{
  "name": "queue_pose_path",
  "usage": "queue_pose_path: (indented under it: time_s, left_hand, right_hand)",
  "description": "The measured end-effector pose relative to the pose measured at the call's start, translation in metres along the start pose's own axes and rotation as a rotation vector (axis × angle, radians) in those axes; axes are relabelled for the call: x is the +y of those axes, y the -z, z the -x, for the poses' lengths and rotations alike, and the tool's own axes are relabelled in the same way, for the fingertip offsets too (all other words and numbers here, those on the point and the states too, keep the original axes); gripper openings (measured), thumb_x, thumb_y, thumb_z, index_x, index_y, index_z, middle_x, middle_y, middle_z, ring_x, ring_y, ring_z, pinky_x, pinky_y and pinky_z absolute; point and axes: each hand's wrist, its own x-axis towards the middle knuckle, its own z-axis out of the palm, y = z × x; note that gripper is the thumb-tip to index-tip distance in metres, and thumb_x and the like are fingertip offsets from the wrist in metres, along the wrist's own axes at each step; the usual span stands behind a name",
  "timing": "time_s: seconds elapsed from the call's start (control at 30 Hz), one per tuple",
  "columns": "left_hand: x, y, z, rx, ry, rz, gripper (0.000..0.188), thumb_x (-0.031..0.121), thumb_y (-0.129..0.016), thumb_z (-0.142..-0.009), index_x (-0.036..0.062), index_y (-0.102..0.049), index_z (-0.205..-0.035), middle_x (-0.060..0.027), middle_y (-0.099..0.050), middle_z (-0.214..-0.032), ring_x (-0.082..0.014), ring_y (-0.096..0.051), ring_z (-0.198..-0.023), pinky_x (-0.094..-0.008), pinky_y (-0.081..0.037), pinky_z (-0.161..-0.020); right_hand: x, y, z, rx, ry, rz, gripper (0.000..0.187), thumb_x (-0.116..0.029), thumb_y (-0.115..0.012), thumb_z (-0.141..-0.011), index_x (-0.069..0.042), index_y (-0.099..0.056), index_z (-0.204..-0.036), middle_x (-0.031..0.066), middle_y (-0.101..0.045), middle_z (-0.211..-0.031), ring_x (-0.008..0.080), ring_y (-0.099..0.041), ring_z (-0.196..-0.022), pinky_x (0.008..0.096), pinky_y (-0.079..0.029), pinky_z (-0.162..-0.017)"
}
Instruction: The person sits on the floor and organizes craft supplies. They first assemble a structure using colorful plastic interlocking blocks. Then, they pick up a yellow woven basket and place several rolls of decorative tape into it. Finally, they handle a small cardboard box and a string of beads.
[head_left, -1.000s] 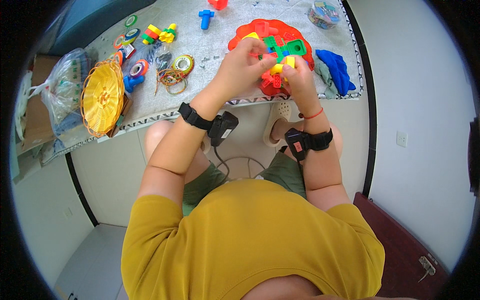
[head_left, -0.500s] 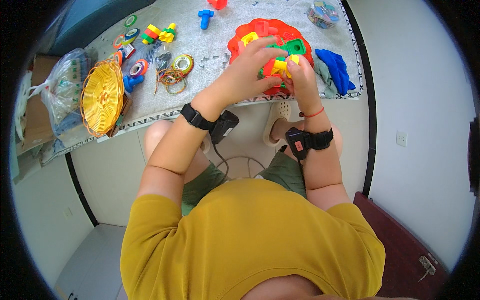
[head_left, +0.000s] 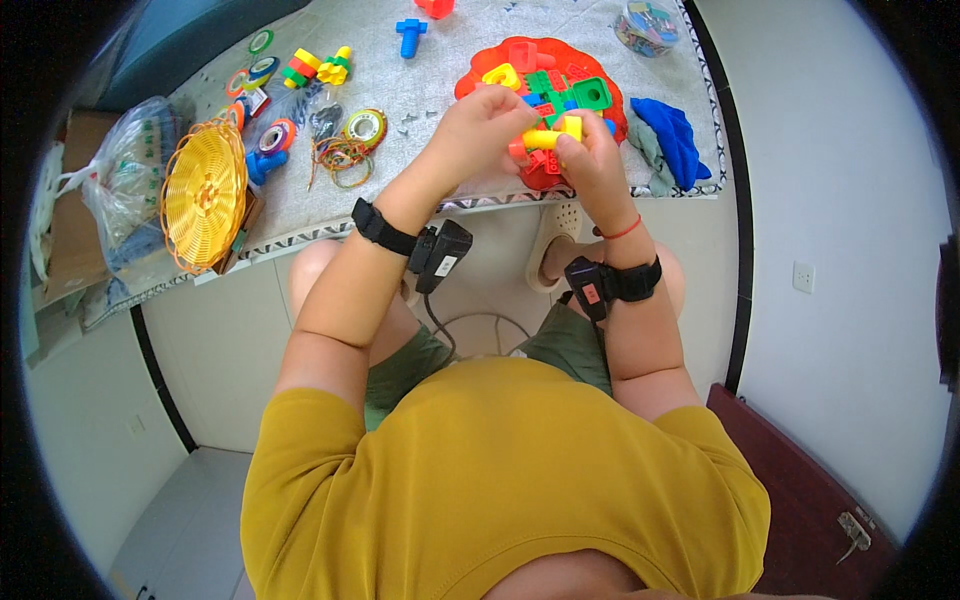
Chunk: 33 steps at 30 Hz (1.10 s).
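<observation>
Bolt of yellow plastic (head_left: 543,140) is grasped by the right hand's (head_left: 596,158) fingers above the red tray's (head_left: 472,75) near half; a red piece (head_left: 517,151), its hold by the left hand (head_left: 478,132) unclear, could be dropped through misalignment.

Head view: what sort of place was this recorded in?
Probably a room in a home: a cloth-covered table holds a red tray of toy pieces, the right hand grips a yellow toy bolt, and a wall socket shows at the right.
</observation>
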Motion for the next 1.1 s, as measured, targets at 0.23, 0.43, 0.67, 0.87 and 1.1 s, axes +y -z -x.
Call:
queue_pose_path:
  time_s: [0.23,0.43,0.67,0.87,1.1]
  left_hand:
    - [-0.006,0.006,-0.004,0.216,-0.432,-0.595,0.033,0.028,-0.075,-0.080,0.0042,-0.058,-0.096,-0.0058,-0.062,-0.089,-0.0208,-0.063,-0.077,-0.0318,-0.051,-0.066]
    - [-0.022,0.004,-0.008,0.221,-0.861,-0.972,0.046,0.027,-0.081,-0.066,0.0046,-0.060,-0.101,-0.0138,-0.060,-0.106,-0.0354,-0.056,-0.099,-0.0422,-0.048,-0.085]
    - [-0.026,0.011,-0.008,0.053,-0.942,-1.030,0.034,0.020,-0.074,-0.071,0.0086,-0.061,-0.100,-0.0110,-0.059,-0.102,-0.0324,-0.056,-0.099,-0.0402,-0.048,-0.084]
    - [-0.042,0.015,-0.016,0.057,-0.896,-1.241,0.019,0.013,-0.068,-0.071,0.0071,-0.062,-0.088,-0.0097,-0.059,-0.092,-0.0292,-0.056,-0.095,-0.0381,-0.048,-0.084]
    - [-0.034,0.028,-0.003,0.136,-0.955,-1.035,0.019,0.014,-0.069,-0.073,0.0078,-0.066,-0.090,-0.0104,-0.060,-0.096,-0.0289,-0.056,-0.099,-0.0385,-0.048,-0.086]
  right_hand:
    - [-0.005,0.005,-0.007,0.192,-0.027,-0.193,0.028,-0.022,-0.062,-0.088,-0.003,-0.048,-0.103,0.0024,-0.054,-0.076,0.0054,-0.046,-0.054,0.0200,-0.039,-0.048]
    - [0.015,0.011,-0.007,0.199,0.214,0.382,0.040,-0.030,-0.077,-0.080,-0.003,-0.049,-0.089,0.0031,-0.054,-0.075,0.0120,-0.051,-0.061,0.0270,-0.042,-0.054]
    - [0.000,0.009,-0.002,0.119,0.314,0.663,0.038,-0.027,-0.078,-0.075,-0.001,-0.050,-0.081,0.0103,-0.053,-0.076,0.0231,-0.053,-0.069,0.0337,-0.044,-0.062]
    - [-0.009,0.008,-0.002,-0.008,0.437,0.648,0.025,-0.015,-0.074,-0.076,-0.003,-0.053,-0.078,0.0084,-0.051,-0.074,0.0239,-0.050,-0.073,0.0340,-0.042,-0.066]
    - [-0.006,0.007,-0.001,0.045,0.318,0.645,0.027,-0.018,-0.074,-0.073,-0.001,-0.055,-0.067,0.0113,-0.055,-0.072,0.0308,-0.051,-0.075,0.0416,-0.042,-0.069]
